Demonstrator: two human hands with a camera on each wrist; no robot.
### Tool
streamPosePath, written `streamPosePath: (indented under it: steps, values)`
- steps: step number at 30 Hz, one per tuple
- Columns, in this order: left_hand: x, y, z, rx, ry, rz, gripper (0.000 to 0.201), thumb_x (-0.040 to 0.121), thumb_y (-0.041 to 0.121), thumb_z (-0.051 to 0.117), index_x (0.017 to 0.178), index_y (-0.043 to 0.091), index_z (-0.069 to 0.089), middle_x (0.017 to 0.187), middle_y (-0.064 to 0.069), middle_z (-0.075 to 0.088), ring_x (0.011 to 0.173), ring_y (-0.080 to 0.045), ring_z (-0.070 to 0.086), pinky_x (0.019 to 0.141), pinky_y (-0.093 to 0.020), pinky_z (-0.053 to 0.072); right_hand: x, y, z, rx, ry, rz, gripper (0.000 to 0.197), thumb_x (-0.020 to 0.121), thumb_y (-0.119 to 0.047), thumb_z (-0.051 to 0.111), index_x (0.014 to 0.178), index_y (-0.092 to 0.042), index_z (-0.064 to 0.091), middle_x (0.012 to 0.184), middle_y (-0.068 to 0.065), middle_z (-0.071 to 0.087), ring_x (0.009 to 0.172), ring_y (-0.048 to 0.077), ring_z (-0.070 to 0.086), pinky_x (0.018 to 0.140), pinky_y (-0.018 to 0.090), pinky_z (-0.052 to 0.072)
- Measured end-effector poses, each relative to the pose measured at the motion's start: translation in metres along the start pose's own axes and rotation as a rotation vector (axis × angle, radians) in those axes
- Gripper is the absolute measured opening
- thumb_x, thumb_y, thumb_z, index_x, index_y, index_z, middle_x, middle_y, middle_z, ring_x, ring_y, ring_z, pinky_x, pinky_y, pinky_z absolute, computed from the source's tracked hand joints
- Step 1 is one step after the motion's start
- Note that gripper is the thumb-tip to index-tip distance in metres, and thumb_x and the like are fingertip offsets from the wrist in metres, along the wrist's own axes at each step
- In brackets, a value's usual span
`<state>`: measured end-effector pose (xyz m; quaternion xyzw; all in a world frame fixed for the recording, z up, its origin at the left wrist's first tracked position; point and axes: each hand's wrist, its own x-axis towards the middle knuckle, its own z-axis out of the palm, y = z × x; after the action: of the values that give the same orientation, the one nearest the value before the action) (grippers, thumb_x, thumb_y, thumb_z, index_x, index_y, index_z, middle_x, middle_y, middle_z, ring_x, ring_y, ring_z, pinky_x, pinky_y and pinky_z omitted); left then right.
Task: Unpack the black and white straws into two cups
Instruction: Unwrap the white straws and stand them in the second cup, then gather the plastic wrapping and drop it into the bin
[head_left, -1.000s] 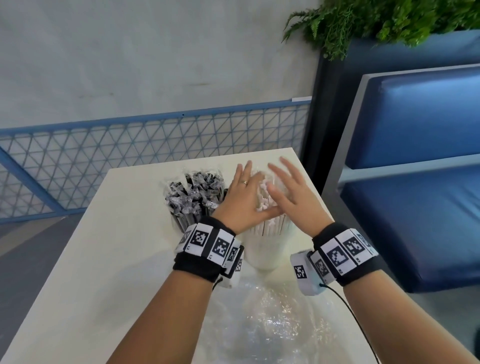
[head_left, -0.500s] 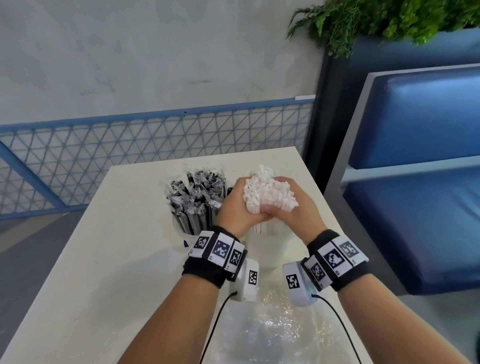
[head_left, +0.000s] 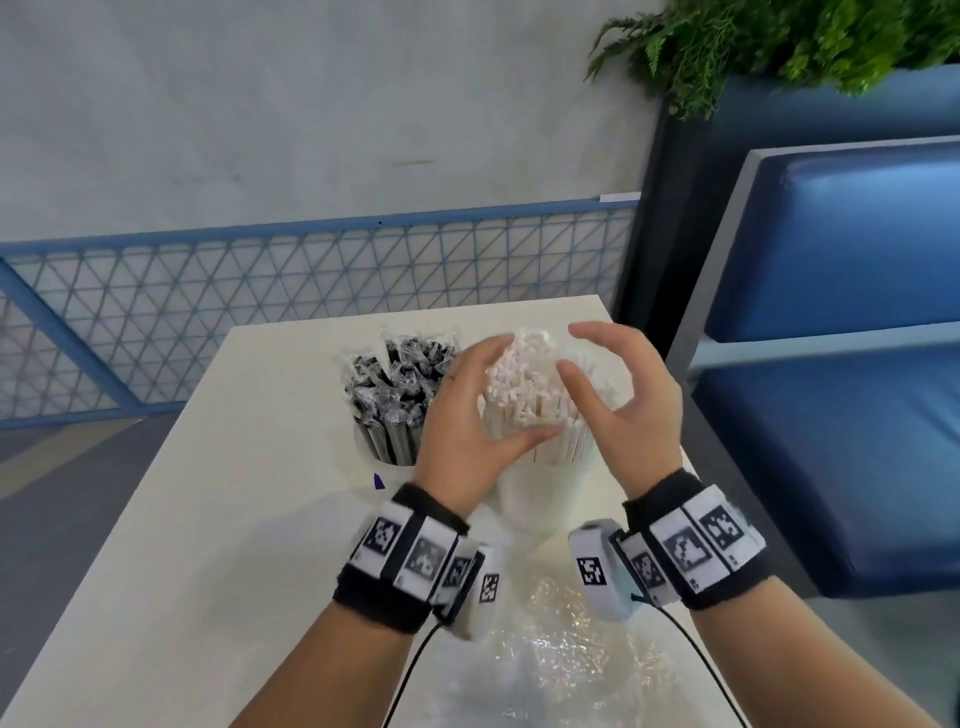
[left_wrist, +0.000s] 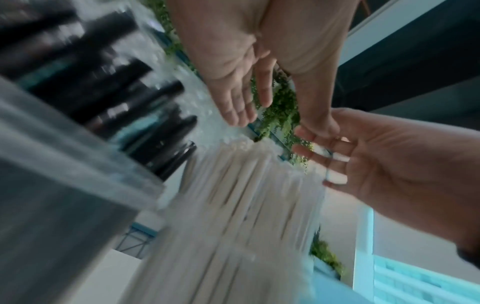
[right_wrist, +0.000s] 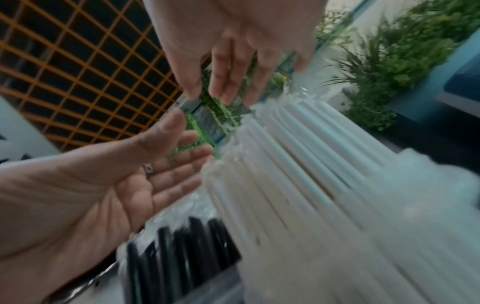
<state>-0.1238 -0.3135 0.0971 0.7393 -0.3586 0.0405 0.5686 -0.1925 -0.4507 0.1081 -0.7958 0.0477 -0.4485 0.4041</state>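
White straws (head_left: 524, 400) stand bunched in a white cup (head_left: 535, 499) on the table, blurred in the wrist views (left_wrist: 233, 195) (right_wrist: 298, 185). Wrapped black straws (head_left: 400, 379) fill a second cup (head_left: 387, 467) just to its left. My left hand (head_left: 467, 415) and right hand (head_left: 628, 395) flank the white bunch, fingers spread and gently curved, holding nothing. The left thumb lies across the front of the bunch. In the wrist views the left hand (left_wrist: 233, 86) (right_wrist: 103, 185) and right hand (right_wrist: 233, 51) (left_wrist: 389, 164) show open palms just off the straw tips.
Crumpled clear plastic wrapping (head_left: 561, 654) lies on the white table (head_left: 182, 545) near its front edge, between my forearms. A blue bench (head_left: 831, 415) stands right of the table, a blue mesh railing (head_left: 260, 312) behind it, and a planter (head_left: 779, 47) at the back right.
Half a second ago both hands squeezed the tops of the white straws together. They have now let go and opened outward, and the straws have spread in the cup.
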Motion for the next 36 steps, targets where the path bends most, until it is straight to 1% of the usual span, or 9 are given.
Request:
streamPosePath:
  steps: [5,9,14,17,22,26,30,33,36]
  values:
    - [-0.052,-0.031,-0.01,0.233,-0.015,0.118,0.026,0.076,0.032,0.067,0.092,0.013,0.062,0.081,0.005,0.058,0.074,-0.002,0.052,0.071,-0.007,0.043,-0.048,-0.001,0.006,-0.111,0.008,-0.296,0.011,0.085,-0.019,0.061,0.078,-0.012,0.066,0.08,-0.006,0.063,0.069,0.005,0.05,0.073,0.026,0.043]
    - [-0.079,-0.077,-0.009,0.474,-0.382,-0.072,0.023,0.086,0.026,0.06,0.107,0.016,0.06,0.1,-0.001,0.063,0.09,-0.01,0.056,0.084,-0.025,0.046,-0.097,0.022,0.026,-0.128,-0.393,-0.166,0.013,0.086,-0.031,0.059,0.084,-0.019,0.064,0.078,-0.007,0.063,0.061,0.002,0.047,0.062,0.022,0.047]
    - [-0.107,-0.117,0.001,0.839,-0.735,-0.324,0.068,0.091,0.026,0.05,0.146,0.013,0.012,0.152,-0.006,0.023,0.141,-0.018,0.02,0.116,-0.038,0.007,-0.138,0.056,0.05,-0.443,-0.985,0.279,0.06,0.088,-0.04,0.055,0.14,-0.017,0.034,0.144,0.001,0.04,0.127,0.017,0.043,0.107,0.027,0.034]
    - [-0.116,-0.123,0.003,0.9,-0.798,-0.373,0.063,0.087,0.022,0.056,0.141,0.013,0.024,0.145,-0.009,0.029,0.138,-0.023,0.022,0.117,-0.042,0.003,-0.153,0.059,0.057,-0.604,-1.148,0.312,0.072,0.091,-0.04,0.05,0.148,-0.022,0.01,0.156,-0.003,0.015,0.143,0.016,0.019,0.116,0.036,0.013]
    - [-0.125,-0.124,0.001,0.89,-0.706,-0.315,0.02,0.088,0.014,0.047,0.107,0.013,0.052,0.116,-0.006,0.047,0.117,-0.023,0.041,0.116,-0.043,0.005,-0.16,0.054,0.065,-0.675,-1.149,0.311,0.052,0.092,-0.029,0.048,0.14,-0.024,0.032,0.143,-0.001,0.041,0.129,0.021,0.039,0.11,0.038,0.024]
    - [-0.139,-0.118,-0.022,0.821,-0.426,-0.147,0.018,0.082,0.022,0.059,0.099,0.018,0.059,0.109,-0.003,0.055,0.117,-0.022,0.046,0.116,-0.045,-0.011,-0.152,0.043,0.072,-0.526,-1.078,0.403,0.023,0.092,-0.023,0.046,0.108,-0.015,0.061,0.109,0.006,0.065,0.101,0.025,0.059,0.087,0.032,0.045]
    - [-0.142,-0.114,-0.07,0.812,0.02,-0.222,0.08,0.067,0.066,0.049,0.132,0.02,0.037,0.137,-0.008,0.037,0.137,-0.026,0.017,0.109,-0.054,-0.005,-0.15,0.027,0.075,-0.277,-0.812,0.434,0.01,0.09,-0.02,0.054,0.089,-0.018,0.064,0.081,-0.007,0.061,0.075,0.013,0.055,0.072,0.025,0.042]
    - [-0.134,-0.099,-0.102,0.547,0.361,-0.425,0.117,0.053,0.053,0.079,0.143,0.019,0.011,0.152,-0.013,0.01,0.143,-0.031,-0.002,0.11,-0.054,0.003,-0.15,0.013,0.084,-0.093,-0.625,0.485,0.011,0.09,-0.017,0.056,0.084,-0.021,0.064,0.074,-0.01,0.062,0.071,0.011,0.06,0.075,0.024,0.047]
    - [-0.135,-0.107,-0.122,0.011,0.374,-0.651,0.124,0.057,0.03,0.086,0.145,0.019,0.0,0.154,-0.012,0.008,0.143,-0.024,0.011,0.114,-0.036,0.014,-0.149,-0.007,0.096,0.026,-0.497,0.502,0.014,0.091,-0.019,0.057,0.081,-0.028,0.061,0.071,-0.011,0.064,0.072,0.004,0.061,0.076,0.013,0.044]
